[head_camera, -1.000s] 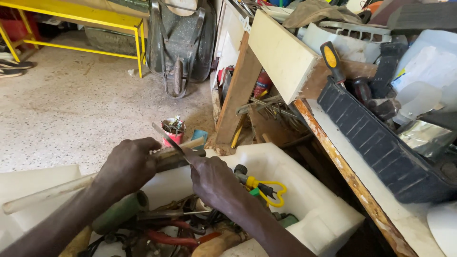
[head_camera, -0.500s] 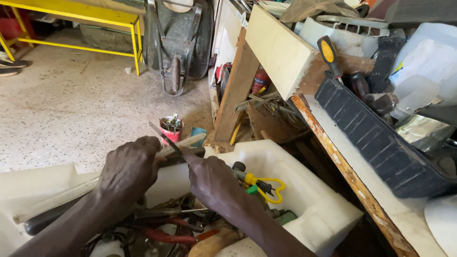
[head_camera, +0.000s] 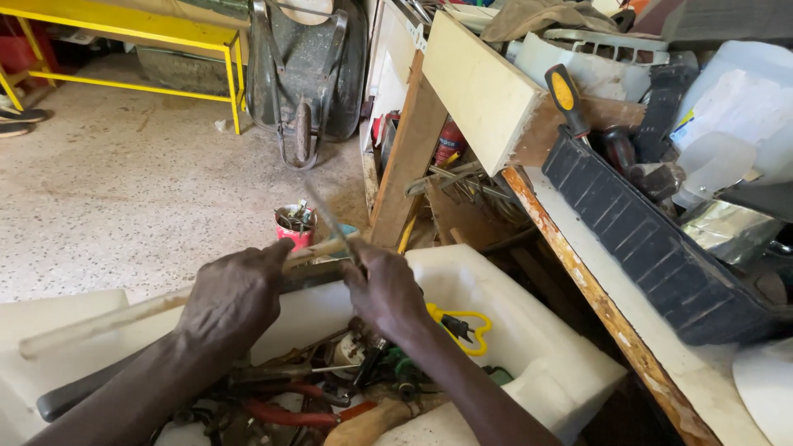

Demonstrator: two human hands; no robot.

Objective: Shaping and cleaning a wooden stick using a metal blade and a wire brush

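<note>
left hand [head_camera: 235, 293] grips pale rod [head_camera: 107, 318] above white bin's rim [head_camera: 529, 318].

Pale rod [head_camera: 124, 314] under left hand [head_camera: 235, 293]: smooth, matt, wood or plastic, unclear. Thin blade [head_camera: 326, 216] in right hand [head_camera: 384, 289]: dull grey metal. White tub [head_camera: 529, 347]: smooth matt plastic. Pliers grips [head_camera: 285, 413], lower centre: glossy red plastic. Floor [head_camera: 107, 198]: speckled rough terrazzo. Table edge [head_camera: 578, 281] on right: chipped, rusty-looking paint. Black crate [head_camera: 644, 239]: ribbed matt plastic.
</note>
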